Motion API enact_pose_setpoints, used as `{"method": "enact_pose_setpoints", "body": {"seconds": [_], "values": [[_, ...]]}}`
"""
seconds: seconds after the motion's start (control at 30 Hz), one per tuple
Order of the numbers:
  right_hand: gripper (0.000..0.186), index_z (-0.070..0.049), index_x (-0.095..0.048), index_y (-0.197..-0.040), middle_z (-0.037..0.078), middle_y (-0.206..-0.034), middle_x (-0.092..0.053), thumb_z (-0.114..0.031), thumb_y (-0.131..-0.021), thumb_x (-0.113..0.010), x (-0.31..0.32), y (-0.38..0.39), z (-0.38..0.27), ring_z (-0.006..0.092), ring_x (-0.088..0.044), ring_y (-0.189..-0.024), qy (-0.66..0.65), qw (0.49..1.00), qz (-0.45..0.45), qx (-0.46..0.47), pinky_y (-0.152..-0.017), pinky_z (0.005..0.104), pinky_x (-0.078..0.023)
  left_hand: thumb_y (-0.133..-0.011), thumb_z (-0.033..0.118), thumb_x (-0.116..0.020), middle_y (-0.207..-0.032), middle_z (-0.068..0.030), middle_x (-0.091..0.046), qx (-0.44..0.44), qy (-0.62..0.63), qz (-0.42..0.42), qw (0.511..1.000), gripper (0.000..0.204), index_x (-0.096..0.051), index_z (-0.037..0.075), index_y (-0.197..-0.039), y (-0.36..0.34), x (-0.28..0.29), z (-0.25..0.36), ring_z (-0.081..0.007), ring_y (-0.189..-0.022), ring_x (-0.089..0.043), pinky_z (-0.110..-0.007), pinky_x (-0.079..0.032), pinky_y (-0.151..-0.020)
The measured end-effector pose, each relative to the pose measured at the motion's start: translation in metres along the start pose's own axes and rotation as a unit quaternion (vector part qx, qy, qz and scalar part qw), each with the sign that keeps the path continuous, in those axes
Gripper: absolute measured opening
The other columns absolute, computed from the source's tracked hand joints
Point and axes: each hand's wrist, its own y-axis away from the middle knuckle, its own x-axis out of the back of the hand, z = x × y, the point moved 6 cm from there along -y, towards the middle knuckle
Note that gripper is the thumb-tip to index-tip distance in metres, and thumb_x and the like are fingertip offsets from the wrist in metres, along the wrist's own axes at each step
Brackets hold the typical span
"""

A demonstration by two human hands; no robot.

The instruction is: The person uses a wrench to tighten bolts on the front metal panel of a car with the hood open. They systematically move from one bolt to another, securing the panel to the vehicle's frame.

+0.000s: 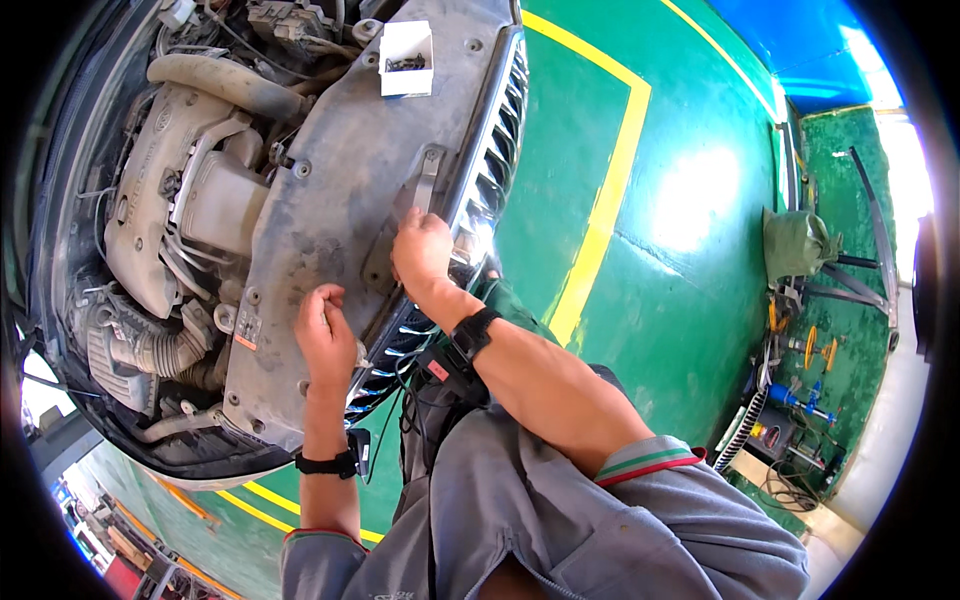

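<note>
A dusty dark plastic cover panel spans the front of a car's open engine bay. Over its front edge, my right hand is closed, fingers pressed together beside a metal strip at a recess in the panel. Whatever those fingers may hold is hidden. My left hand hovers above or rests on the panel nearer to me, its fingers curled in; I cannot make out anything in them. A small white box with dark fasteners inside sits at the panel's far end.
An engine cover and hoses lie to the left. The chrome grille runs along the car's front, close to my right forearm. Green floor with a yellow line stretches to the right. Tools and a green bag stand by the far-right wall.
</note>
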Motion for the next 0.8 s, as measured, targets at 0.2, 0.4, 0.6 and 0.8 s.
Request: {"method": "enact_pose_setpoints", "body": {"seconds": [0.2, 0.4, 0.6, 0.8], "values": [[0.027, -0.006, -0.059, -0.096, 0.01, -0.071, -0.062, -0.032, -0.103, -0.053, 0.012, 0.005, -0.009, 0.0243, -0.059, -0.049, -0.163, 0.971, -0.145, -0.094, -0.04, 0.0366, -0.044, -0.091, -0.004, -0.047, -0.088, -0.0152, -0.066, 0.042, -0.01, 0.014, 0.999, 0.015, -0.062, -0.001, -0.091, 0.036, 0.014, -0.017, -0.0298, -0.079, -0.064, -0.037, -0.051, -0.074], [0.035, -0.002, -0.054, -0.092, 0.009, -0.069, -0.057, -0.034, -0.105, -0.047, -0.004, 0.006, -0.018, 0.0226, -0.054, -0.049, -0.076, 0.994, -0.045, -0.064, -0.038, 0.0368, -0.041, -0.092, -0.002, -0.048, -0.087, -0.0159, -0.067, 0.063, -0.015, 0.021, 0.998, 0.014, -0.062, 0.0, -0.09, 0.058, 0.011, -0.02, -0.0324, -0.078, -0.064, -0.038, -0.051, -0.074], [0.035, 0.0, -0.052, -0.093, 0.011, -0.072, -0.057, -0.031, -0.106, -0.043, -0.03, 0.041, -0.051, 0.022, -0.055, -0.051, -0.174, 0.973, -0.028, -0.148, -0.04, 0.0349, -0.04, -0.097, 0.008, -0.053, -0.088, -0.0145, -0.068, 0.083, -0.02, 0.024, 0.996, 0.014, -0.064, 0.001, -0.095, 0.06, 0.007, 0.003, -0.0274, -0.079, -0.064, -0.036, -0.05, -0.074], [0.015, -0.008, -0.052, -0.088, 0.007, -0.068, -0.049, -0.019, -0.097, -0.048, 0.019, 0.012, -0.035, 0.0199, -0.045, -0.049, -0.214, 0.937, -0.195, -0.197, -0.042, 0.0328, -0.032, -0.098, 0.012, -0.058, -0.088, -0.0147, -0.067, 0.084, 0.015, 0.048, 0.995, 0.012, -0.064, 0.002, -0.095, 0.061, 0.003, 0.001, -0.0297, -0.08, -0.064, -0.038, -0.05, -0.075]]}}
